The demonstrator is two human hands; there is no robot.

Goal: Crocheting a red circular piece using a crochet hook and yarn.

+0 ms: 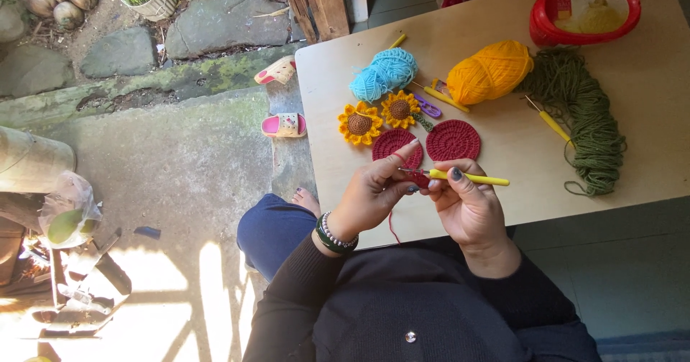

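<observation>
My left hand point(374, 193) pinches a small piece of dark red crochet work point(419, 180), with red yarn draped over its raised forefinger. My right hand point(467, 204) grips a yellow-handled crochet hook point(471, 178) whose metal tip points left into the red piece. A strand of red yarn point(392, 227) hangs down from the work toward my lap. Both hands hover over the near edge of a wooden table point(647, 96). Just beyond them lie two round red crocheted coasters point(453, 140) and two crocheted sunflowers point(359, 123).
On the table lie a light blue yarn ball point(384, 74), an orange yarn ball point(489, 71), a loose heap of green yarn point(586, 110), spare yellow hooks point(553, 125) and a red tub point(583, 11). Pink sandals point(284, 126) sit on the concrete ground at the left.
</observation>
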